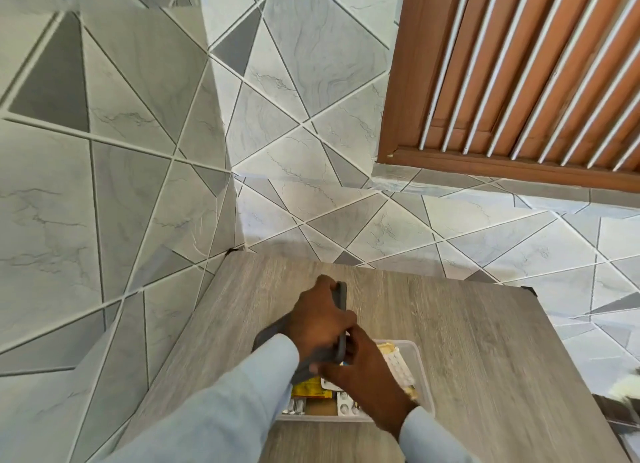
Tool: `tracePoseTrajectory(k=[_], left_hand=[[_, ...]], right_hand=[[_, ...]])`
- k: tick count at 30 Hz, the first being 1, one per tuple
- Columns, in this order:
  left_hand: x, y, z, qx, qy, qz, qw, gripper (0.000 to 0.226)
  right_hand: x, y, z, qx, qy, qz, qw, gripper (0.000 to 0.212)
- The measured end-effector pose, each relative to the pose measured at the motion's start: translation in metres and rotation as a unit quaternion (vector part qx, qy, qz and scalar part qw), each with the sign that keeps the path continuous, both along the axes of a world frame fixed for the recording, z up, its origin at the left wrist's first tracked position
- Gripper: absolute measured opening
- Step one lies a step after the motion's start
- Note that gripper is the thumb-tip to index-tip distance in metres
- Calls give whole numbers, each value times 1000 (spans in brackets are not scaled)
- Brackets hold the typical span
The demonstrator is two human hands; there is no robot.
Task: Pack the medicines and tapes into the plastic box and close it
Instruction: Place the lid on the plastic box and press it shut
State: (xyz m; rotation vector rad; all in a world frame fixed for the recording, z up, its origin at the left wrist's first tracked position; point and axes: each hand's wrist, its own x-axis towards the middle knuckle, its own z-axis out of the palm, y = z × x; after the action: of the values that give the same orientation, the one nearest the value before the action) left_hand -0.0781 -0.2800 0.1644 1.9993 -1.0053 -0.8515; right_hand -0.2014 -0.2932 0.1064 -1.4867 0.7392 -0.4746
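The grey lid [337,318] is gripped on edge by the left hand [317,318] and steadied by the right hand [363,372], directly above the packed plastic box [415,365] on the table [467,341].

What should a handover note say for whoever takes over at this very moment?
Left hand: gripping the grey lid, held tilted over the plastic box.
Right hand: at the lid's lower edge, over the box; grip unclear.
Box sits on the wooden table, open, with blister packs and a yellow packet inside. No tapes visible.
Done: medicines loaded.
Left: lower the lid and close it.
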Motion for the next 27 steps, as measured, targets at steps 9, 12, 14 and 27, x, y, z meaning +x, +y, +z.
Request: tracePoseTrajectory(k=[9, 12, 14, 27], left_hand=[[43, 37, -49, 48, -110, 108, 987, 41], [55, 77, -97, 147, -117, 199, 962, 59], [50, 89, -124, 155, -10, 226, 962, 61], [22, 72, -131, -6, -56, 201, 978, 46]], right_hand=[[-48, -10, -31, 79, -6, -145, 986, 47], [-75, -15, -49, 125, -22, -166, 978, 51], [-86, -20, -62, 150, -28, -193, 969, 52], [-111, -23, -92, -197, 287, -273, 897, 42]])
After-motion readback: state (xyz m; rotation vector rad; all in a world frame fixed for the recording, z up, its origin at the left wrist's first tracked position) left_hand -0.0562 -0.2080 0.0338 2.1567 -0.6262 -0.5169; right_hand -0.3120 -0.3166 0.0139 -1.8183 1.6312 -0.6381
